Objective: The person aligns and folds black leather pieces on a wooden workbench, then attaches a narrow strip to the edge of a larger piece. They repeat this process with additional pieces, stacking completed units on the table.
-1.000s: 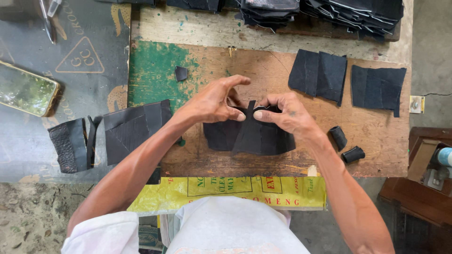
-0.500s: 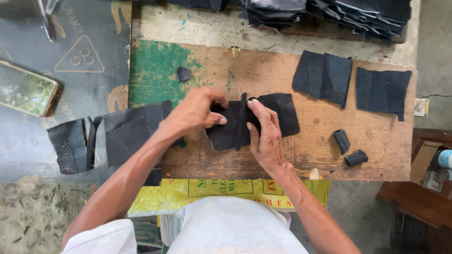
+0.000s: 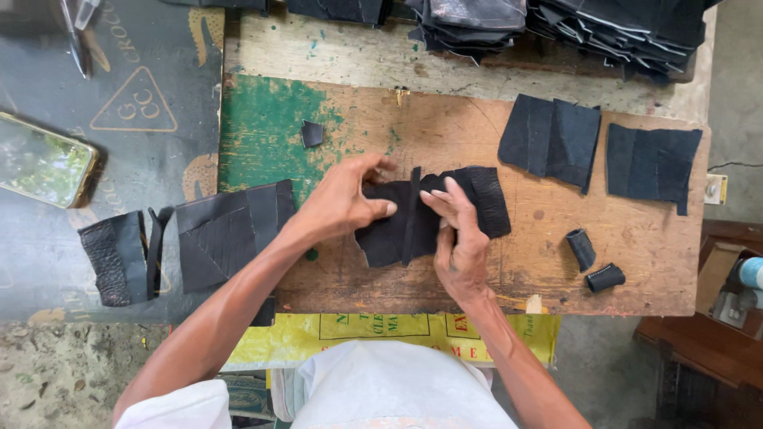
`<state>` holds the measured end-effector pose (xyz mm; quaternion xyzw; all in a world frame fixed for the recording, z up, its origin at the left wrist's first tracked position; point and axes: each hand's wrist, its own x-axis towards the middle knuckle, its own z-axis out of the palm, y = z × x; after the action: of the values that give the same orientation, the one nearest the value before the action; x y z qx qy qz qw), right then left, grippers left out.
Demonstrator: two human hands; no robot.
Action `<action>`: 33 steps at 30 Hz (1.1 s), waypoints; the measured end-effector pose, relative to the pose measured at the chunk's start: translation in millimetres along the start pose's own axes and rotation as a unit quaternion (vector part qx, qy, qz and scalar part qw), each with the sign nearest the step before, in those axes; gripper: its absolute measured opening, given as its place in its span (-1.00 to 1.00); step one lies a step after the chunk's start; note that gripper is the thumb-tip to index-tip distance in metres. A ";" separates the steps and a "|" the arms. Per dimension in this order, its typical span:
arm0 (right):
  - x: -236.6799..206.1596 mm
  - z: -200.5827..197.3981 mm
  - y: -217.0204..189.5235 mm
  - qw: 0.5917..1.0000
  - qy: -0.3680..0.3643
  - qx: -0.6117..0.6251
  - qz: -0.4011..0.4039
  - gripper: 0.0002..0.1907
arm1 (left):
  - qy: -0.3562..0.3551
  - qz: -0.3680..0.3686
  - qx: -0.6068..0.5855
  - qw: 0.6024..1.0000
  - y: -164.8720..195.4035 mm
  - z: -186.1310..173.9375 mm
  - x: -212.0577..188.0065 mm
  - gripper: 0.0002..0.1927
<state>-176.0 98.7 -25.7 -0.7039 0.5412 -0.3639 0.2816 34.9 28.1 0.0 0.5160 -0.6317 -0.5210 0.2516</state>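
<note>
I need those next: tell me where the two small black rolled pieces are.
In the head view the two small black rolled pieces lie on the wooden board, near its front right corner, right of the right hand.
</note>
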 end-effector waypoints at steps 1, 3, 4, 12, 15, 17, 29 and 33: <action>-2.0 -2.1 1.7 0.999 0.016 0.027 0.024 -0.37 | -0.022 -0.015 -0.036 0.999 0.5 -0.9 4.9 -0.39; -6.6 -3.7 3.9 0.998 0.021 0.042 0.033 -0.36 | -0.030 -0.045 0.013 0.998 0.7 1.1 17.2 -0.43; -7.4 -2.7 4.6 0.999 0.017 0.032 0.011 -0.34 | -0.028 -0.054 0.042 0.997 0.4 2.4 24.4 -0.45; -3.9 6.9 3.7 0.995 -0.031 -0.065 -0.064 -0.09 | 0.007 0.043 0.078 0.996 -2.5 22.2 37.4 -0.68; -4.5 10.1 4.5 0.993 -0.025 -0.074 -0.093 -0.03 | 0.003 0.035 0.053 0.998 -0.3 18.7 35.9 -0.70; -4.6 12.7 5.1 0.993 -0.022 -0.068 -0.093 -0.02 | -0.004 0.032 0.043 0.999 4.0 14.3 36.0 -0.73; 1.5 15.3 6.5 0.986 -0.054 -0.145 -0.062 -0.10 | 0.009 -0.002 0.128 0.992 6.6 -10.2 -28.0 -0.61; -5.5 15.2 -4.3 0.981 -0.051 -0.176 -0.069 -0.12 | 0.059 0.028 0.151 0.986 -4.6 9.3 -36.2 -0.57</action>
<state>-162.0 105.1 -32.2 -0.7955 0.5320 -0.2454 0.1549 41.1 65.3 0.6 0.5599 -0.7014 -0.3809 0.2222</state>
